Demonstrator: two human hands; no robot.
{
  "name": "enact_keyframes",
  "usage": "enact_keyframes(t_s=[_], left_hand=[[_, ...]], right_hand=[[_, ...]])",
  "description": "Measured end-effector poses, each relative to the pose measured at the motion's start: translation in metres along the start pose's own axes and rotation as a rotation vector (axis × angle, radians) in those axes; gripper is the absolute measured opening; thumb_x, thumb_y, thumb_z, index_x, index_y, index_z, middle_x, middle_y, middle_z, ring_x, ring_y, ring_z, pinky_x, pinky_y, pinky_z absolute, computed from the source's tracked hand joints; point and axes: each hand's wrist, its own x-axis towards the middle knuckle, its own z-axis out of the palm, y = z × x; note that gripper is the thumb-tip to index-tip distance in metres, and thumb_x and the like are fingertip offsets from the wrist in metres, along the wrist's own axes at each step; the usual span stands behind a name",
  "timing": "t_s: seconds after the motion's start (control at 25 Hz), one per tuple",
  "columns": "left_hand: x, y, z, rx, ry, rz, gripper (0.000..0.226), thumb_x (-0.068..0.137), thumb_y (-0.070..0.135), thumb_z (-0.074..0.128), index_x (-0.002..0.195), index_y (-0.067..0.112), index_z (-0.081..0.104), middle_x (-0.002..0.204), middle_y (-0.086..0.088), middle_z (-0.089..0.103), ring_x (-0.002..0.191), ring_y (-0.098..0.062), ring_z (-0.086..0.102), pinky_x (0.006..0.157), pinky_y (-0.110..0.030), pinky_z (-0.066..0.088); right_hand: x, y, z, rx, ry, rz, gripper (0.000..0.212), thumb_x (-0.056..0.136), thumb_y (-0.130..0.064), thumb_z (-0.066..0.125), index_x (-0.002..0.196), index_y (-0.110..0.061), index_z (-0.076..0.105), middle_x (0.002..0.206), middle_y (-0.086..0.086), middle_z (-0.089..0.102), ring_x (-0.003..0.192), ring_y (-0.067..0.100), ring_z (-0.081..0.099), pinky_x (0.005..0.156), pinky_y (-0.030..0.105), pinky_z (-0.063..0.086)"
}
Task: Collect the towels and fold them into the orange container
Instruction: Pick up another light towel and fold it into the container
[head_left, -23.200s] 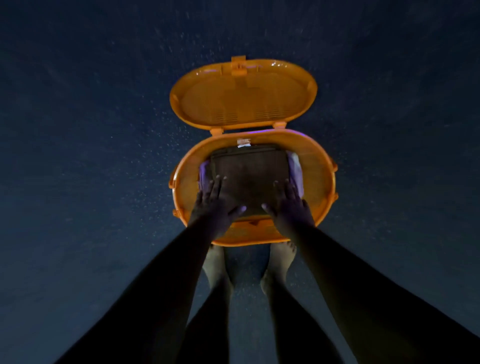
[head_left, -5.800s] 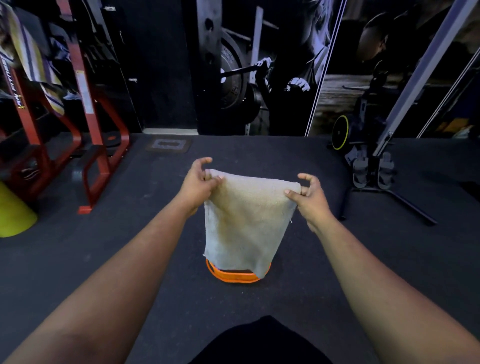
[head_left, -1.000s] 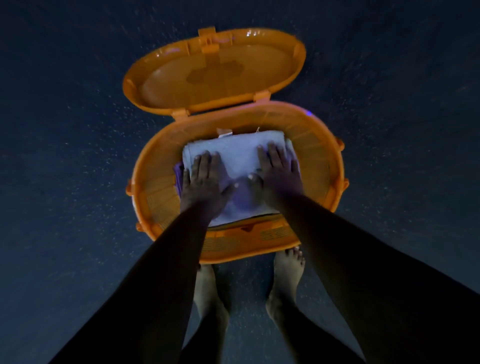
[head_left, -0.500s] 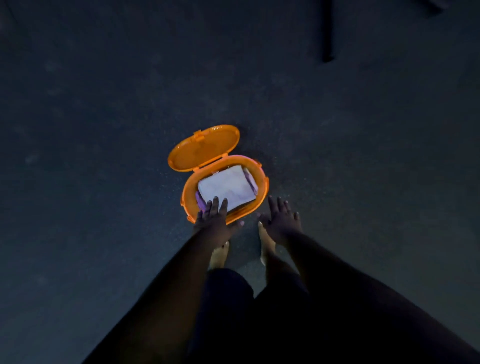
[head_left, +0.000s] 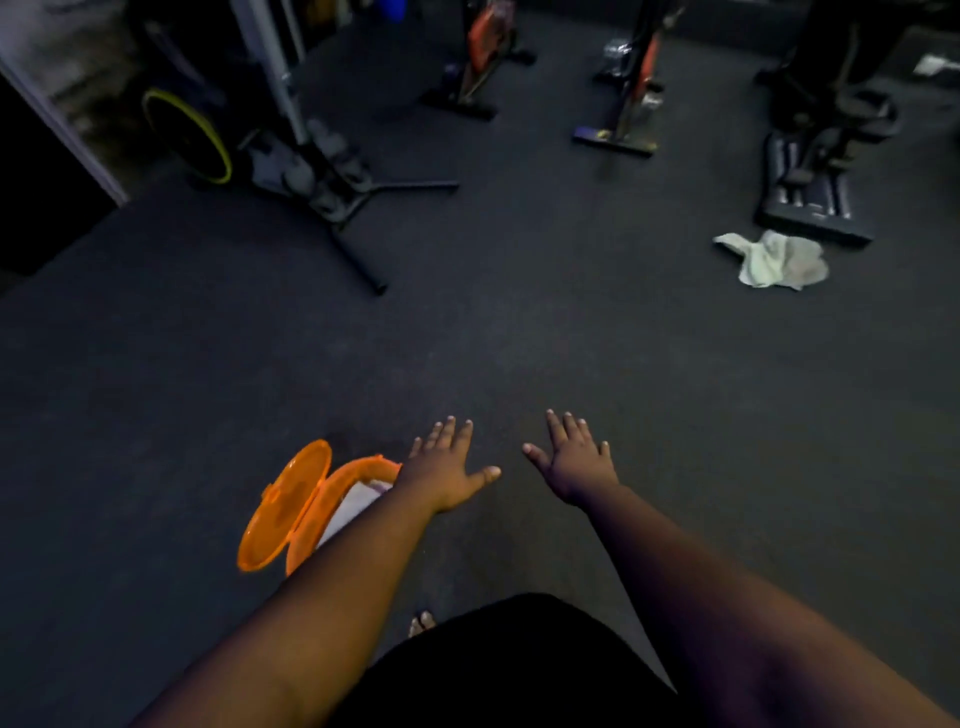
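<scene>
1. The container (head_left: 358, 480) sits on the floor (head_left: 467, 338) just left of the left hand (head_left: 447, 475), partly behind that forearm.
2. Its lid (head_left: 285, 506) lies open on the container's left side.
3. A folded towel (head_left: 348, 512) lies inside (only partly seen).
4. A crumpled towel (head_left: 774, 260) lies far ahead and right of the right hand (head_left: 574, 462), just before a machine base (head_left: 805, 202).

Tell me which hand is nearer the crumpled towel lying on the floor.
Right. The right hand is open on the same side as the crumpled towel, which lies well ahead and to its right. The left hand, also open, is farther away, beside the orange container.
</scene>
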Motion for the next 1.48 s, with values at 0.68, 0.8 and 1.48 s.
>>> enact_keyframes(t_s=[0.68, 0.8, 1.48], left_hand=[[0.127, 0.422, -0.109, 0.132, 0.193, 0.366, 0.099, 0.091, 0.081, 0.033, 0.163, 0.025, -0.004, 0.171, -0.002, -0.011, 0.158, -0.019, -0.007, 0.127, -0.044, 0.002], [0.171, 0.470, -0.126, 0.163, 0.188, 0.418, 0.098, 0.092, 0.080, 0.033, 0.163, 0.025, -0.004, 0.171, -0.002, -0.010, 0.158, -0.019, -0.006, 0.127, -0.045, 0.002], [0.476, 0.681, -0.235, 0.268, 0.063, 0.521, 0.098, 0.092, 0.079, 0.033, 0.163, 0.024, -0.006, 0.171, -0.003, -0.011, 0.158, -0.020, -0.006, 0.128, -0.046, 0.004]], right_hand=[[-0.014, 0.366, -0.248, 0.152, 0.387, 0.286, 0.084, 0.096, -0.075, 0.026, 0.163, -0.030, -0.001, 0.171, 0.001, -0.001, 0.157, 0.022, -0.005, 0.123, 0.058, 0.005], [0.017, 0.409, -0.281, 0.159, 0.402, 0.331, 0.085, 0.096, -0.075, 0.025, 0.163, -0.030, -0.001, 0.171, 0.000, -0.001, 0.157, 0.022, -0.006, 0.123, 0.058, 0.005], [0.254, 0.595, -0.457, 0.225, 0.388, 0.484, 0.086, 0.095, -0.077, 0.024, 0.162, -0.032, -0.003, 0.171, -0.001, -0.002, 0.157, 0.021, -0.007, 0.124, 0.057, 0.004]])
